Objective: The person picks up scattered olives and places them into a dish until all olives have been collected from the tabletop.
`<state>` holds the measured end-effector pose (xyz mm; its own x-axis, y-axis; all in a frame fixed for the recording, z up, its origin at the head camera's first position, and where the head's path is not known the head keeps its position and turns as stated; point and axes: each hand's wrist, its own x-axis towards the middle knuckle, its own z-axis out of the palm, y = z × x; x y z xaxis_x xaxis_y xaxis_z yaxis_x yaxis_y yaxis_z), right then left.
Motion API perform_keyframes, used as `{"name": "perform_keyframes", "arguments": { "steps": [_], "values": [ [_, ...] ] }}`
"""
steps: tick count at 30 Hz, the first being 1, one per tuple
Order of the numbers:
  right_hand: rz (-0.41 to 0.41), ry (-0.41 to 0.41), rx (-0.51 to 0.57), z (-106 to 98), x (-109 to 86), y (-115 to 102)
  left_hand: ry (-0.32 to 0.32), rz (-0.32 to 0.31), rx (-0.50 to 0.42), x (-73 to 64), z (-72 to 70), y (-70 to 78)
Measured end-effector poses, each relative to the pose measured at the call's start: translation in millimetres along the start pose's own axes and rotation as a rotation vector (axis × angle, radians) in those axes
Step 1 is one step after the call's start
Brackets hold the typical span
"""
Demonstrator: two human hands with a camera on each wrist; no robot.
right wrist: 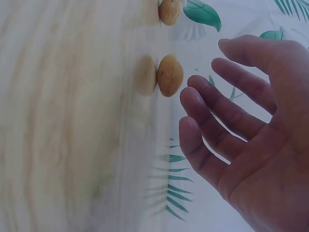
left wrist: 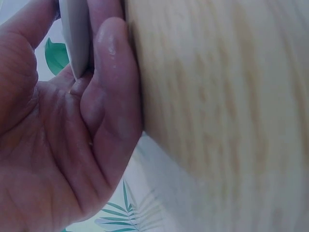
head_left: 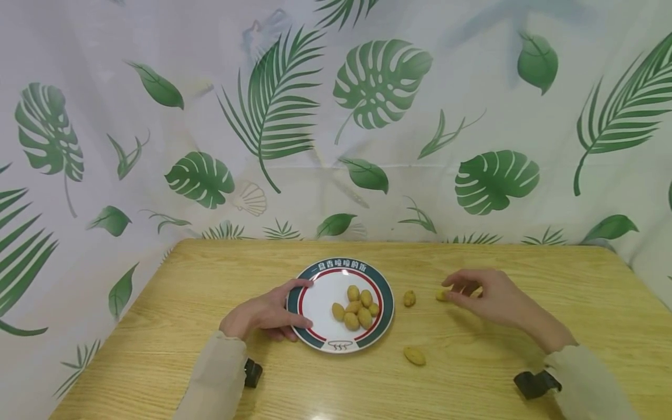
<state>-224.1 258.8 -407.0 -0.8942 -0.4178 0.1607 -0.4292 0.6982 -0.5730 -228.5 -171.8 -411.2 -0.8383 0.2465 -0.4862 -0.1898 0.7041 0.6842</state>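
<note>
A white plate point(head_left: 320, 297) with a dark green rim, a red ring and white lettering lies on the table. Several small yellow-brown oval fruits point(head_left: 352, 320) are clustered on its right half. My left hand point(head_left: 265, 312) grips the plate's left edge, thumb and a finger over the rim, other fingers lower down beside the table surface. My right hand point(head_left: 488, 294) hovers at the right, fingers loosely bent and apart. Close by its fingertips is one oval fruit point(right wrist: 170, 76) on the table. Two more lie between hand and plate: one fruit point(head_left: 409, 298) farther back, another fruit point(head_left: 415, 355) nearer the front.
The wooden table point(head_left: 577, 303) reaches back to a white curtain point(head_left: 399, 175) printed with green leaves, which also hangs along the left side. Dark wrist straps point(head_left: 536, 385) show at both beige sleeves.
</note>
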Motion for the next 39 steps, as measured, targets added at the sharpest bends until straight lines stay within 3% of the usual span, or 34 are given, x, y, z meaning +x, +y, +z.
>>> {"name": "perform_keyframes", "arguments": {
  "steps": [17,39],
  "values": [
    [0.063,-0.049,-0.062,5,3.4,10,-0.011,0.006,-0.001,-1.0,0.7,-0.6],
    [0.083,-0.093,-0.022,12,18.3,10,-0.009,0.008,-0.017,0.5,-1.1,-0.6]
  ]
}}
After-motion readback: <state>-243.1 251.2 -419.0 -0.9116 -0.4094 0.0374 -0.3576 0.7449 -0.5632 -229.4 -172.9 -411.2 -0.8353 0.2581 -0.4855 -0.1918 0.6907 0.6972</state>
